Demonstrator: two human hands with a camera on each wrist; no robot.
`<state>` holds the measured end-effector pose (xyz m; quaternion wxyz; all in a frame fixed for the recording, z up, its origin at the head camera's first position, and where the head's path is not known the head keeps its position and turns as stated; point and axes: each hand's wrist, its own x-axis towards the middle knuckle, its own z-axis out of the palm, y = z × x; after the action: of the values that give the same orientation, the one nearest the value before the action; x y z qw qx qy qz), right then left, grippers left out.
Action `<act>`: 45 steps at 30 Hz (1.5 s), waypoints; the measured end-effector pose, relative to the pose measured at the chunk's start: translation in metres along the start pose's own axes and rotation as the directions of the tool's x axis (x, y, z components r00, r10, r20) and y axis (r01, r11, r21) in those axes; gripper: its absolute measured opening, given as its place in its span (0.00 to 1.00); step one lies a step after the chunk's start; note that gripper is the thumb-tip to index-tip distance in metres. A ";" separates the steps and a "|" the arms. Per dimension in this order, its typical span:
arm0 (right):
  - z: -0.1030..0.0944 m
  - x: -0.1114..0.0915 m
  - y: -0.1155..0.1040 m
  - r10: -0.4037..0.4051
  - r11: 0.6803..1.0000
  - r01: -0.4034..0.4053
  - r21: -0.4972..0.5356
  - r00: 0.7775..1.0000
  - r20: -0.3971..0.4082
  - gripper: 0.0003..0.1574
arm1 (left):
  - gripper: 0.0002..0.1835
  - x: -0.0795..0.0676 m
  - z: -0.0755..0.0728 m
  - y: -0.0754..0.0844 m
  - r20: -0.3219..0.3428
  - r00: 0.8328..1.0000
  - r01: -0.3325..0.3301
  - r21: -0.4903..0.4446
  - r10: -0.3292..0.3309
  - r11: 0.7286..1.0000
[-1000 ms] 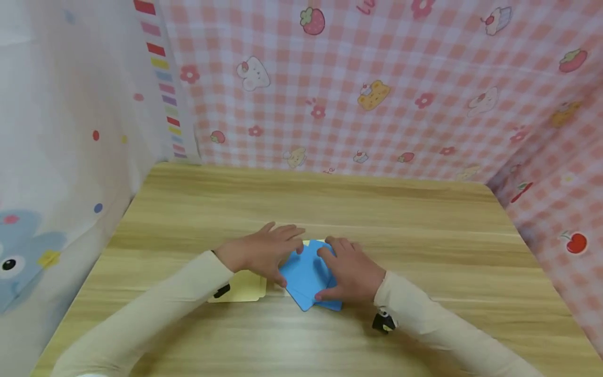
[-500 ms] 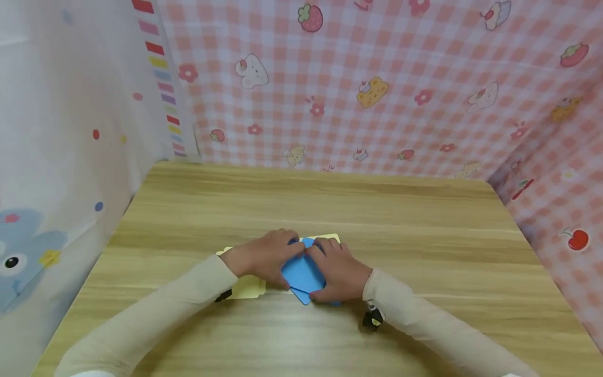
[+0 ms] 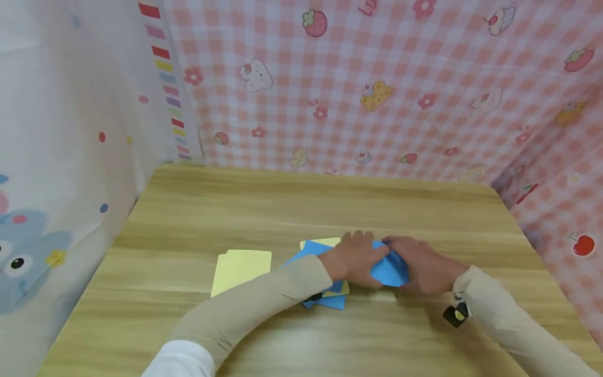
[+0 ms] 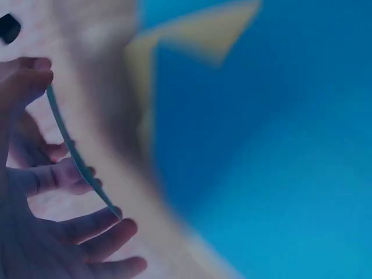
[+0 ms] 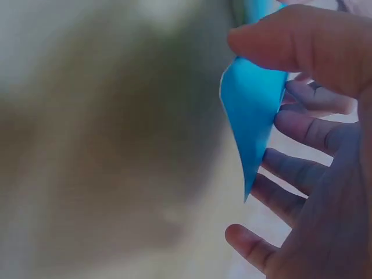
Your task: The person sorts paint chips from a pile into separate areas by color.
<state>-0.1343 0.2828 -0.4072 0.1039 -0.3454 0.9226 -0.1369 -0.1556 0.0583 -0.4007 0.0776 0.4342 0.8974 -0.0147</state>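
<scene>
Card work on a wooden worktop [image 3: 377, 335]. Step in hand looks like squaring or carrying: a blue card [image 3: 390, 271] sits between left hand [image 3: 355, 260] and right hand [image 3: 426, 264], to the right of a mixed pile of blue and yellow cards [image 3: 312, 247]. Left sleeve [image 3: 264, 293] crosses over that pile and hides much of it. Farther left, well apart from the held piece, pale yellow cards [image 3: 247, 267] lie overlapped.

Fingers of both hands part-curled, thumbs opposed, each hand gripping the blue card by its edges; the gap is about as wide as the piece itself. Whether it is one card or several stacked, cannot tell.

Orientation: head view shows a blue face turned upward, with one edge toward the wearer and nearly crosswise. Long axis not certain (hands cover both sides). Both wrist views show the card bowed rather than flat, and no mark shows to give it a front. It seems held just above the worktop, height unclear.

Next move, as I judge it, calls for an even, lighter grip so the bend relaxes, the edges lined up, and the card lowered flat, clear of the pile.
</scene>
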 end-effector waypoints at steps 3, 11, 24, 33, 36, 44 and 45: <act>0.021 -0.013 0.009 0.043 0.999 -0.043 -0.008 0.998 0.054 0.57 | 0.41 0.010 0.021 0.017 0.058 0.998 0.013 0.050 -0.016 0.999; -0.003 0.009 -0.032 -0.009 0.997 0.003 -0.075 0.997 -0.074 0.37 | 0.41 -0.028 -0.009 -0.027 0.076 0.996 -0.030 -0.167 0.043 0.985; 0.042 0.073 -0.081 -0.005 0.993 0.002 -0.114 1.000 -0.030 0.49 | 0.34 -0.095 0.019 -0.101 0.007 0.998 -0.058 -0.237 0.062 0.970; 0.046 0.082 -0.077 -0.051 0.996 0.048 -0.071 0.998 -0.034 0.44 | 0.40 -0.076 0.030 -0.088 0.005 0.997 -0.070 -0.095 0.071 0.993; 0.034 0.080 -0.071 -0.047 0.999 0.047 -0.012 0.999 -0.017 0.45 | 0.38 -0.073 0.016 -0.088 -0.019 0.997 -0.078 -0.148 0.076 0.986; -0.015 0.022 -0.019 -0.045 0.999 0.044 -0.012 0.995 -0.091 0.45 | 0.45 -0.017 -0.020 -0.036 -0.097 0.992 -0.091 -0.100 0.081 0.991; -0.014 0.014 -0.012 -0.038 0.999 0.036 -0.019 0.995 -0.088 0.46 | 0.46 -0.009 -0.017 -0.027 -0.075 0.995 -0.076 -0.084 0.070 0.994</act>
<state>-0.1413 0.2669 -0.3919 0.0573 -0.3570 0.9209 -0.1458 -0.1733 0.0361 -0.3841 0.0647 0.4631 0.8829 0.0428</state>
